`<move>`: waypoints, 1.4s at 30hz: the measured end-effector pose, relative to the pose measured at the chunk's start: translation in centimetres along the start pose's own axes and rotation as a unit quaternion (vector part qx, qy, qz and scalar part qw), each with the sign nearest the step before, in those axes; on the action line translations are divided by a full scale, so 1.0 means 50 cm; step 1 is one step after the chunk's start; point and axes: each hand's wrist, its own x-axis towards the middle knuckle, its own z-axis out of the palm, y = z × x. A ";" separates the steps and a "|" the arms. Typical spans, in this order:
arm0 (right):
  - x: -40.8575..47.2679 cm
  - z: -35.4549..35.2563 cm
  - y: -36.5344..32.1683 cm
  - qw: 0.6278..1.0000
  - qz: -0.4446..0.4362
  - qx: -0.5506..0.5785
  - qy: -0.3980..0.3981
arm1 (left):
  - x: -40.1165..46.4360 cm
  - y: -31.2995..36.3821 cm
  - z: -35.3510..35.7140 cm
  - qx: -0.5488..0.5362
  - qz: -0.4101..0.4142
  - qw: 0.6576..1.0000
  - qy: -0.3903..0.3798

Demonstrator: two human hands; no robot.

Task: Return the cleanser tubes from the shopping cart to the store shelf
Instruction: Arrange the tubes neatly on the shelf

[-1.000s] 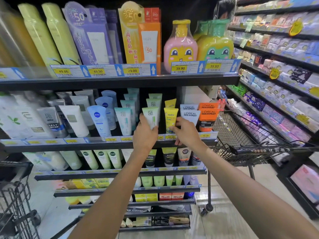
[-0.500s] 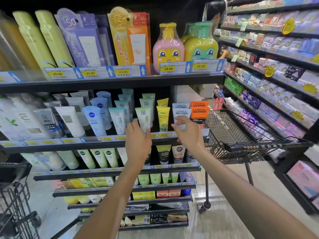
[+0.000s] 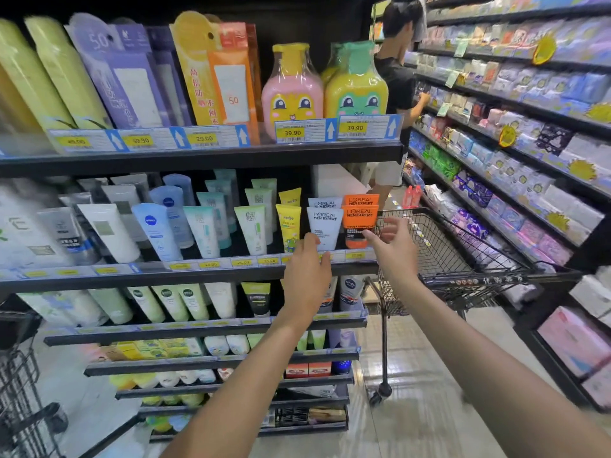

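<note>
Shelf (image 3: 198,279) of cleanser tubes (image 3: 251,229) ahead, cart (image 3: 463,259) at right; left hand (image 3: 305,282) and right hand (image 3: 395,249) both loose-fingered, holding nothing.

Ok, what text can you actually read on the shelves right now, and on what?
"L'OREAL MEN EXPERT": white tube
"L'OREAL MEN EXPERT": orange tube
"NIVEA": blue-capped tube
"39.90": tag under pink bottle
"39.90": tag under green bottle
"29.00": tag under orange pack
"50": orange pack
Cleanser-shelf price tags: blurred.
</note>
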 end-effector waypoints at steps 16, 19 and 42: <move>0.041 0.017 0.036 0.992 0.024 0.035 -0.119 | 0.035 0.032 0.083 0.082 -0.064 0.994 0.044; 0.043 0.016 0.037 0.990 0.023 0.044 -0.128 | 0.042 0.029 0.092 0.075 -0.070 0.993 0.052; -0.037 -0.038 0.149 0.994 0.062 0.093 -0.014 | -0.080 -0.022 0.089 0.086 0.022 0.991 0.104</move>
